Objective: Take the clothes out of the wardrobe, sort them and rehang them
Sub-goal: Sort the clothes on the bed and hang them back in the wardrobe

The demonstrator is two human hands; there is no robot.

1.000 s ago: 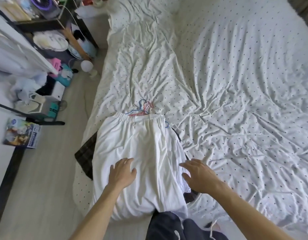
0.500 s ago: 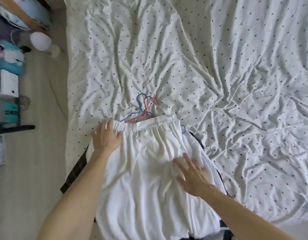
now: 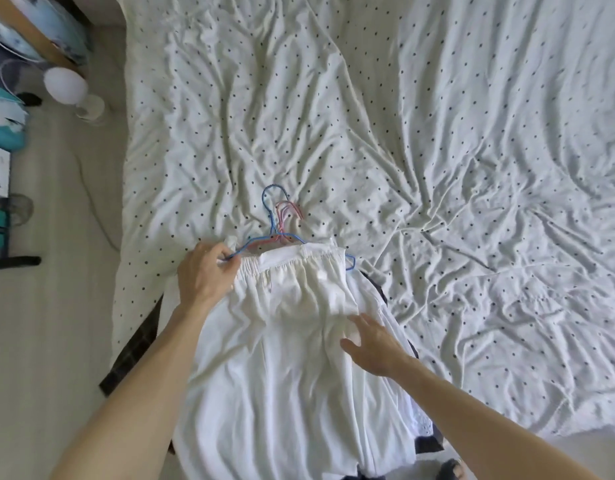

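White garment on hangers, spread across the bed.
Left hand grips its waistband at ten o'clock; right hand lies flat on the garment.

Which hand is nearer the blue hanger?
Left. The left hand has fingers curled at the left end of the blue hanger; the right hand rests lower on the white garment, apart from it.

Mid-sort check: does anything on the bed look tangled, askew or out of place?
Yes. Above the white garment, at its waistband, the blue hanger and pink hangers lie with hooks bunched and crossed, so they may snag when lifted. A dark plaid garment pokes out askew from under the white one, over the edge of the bed.
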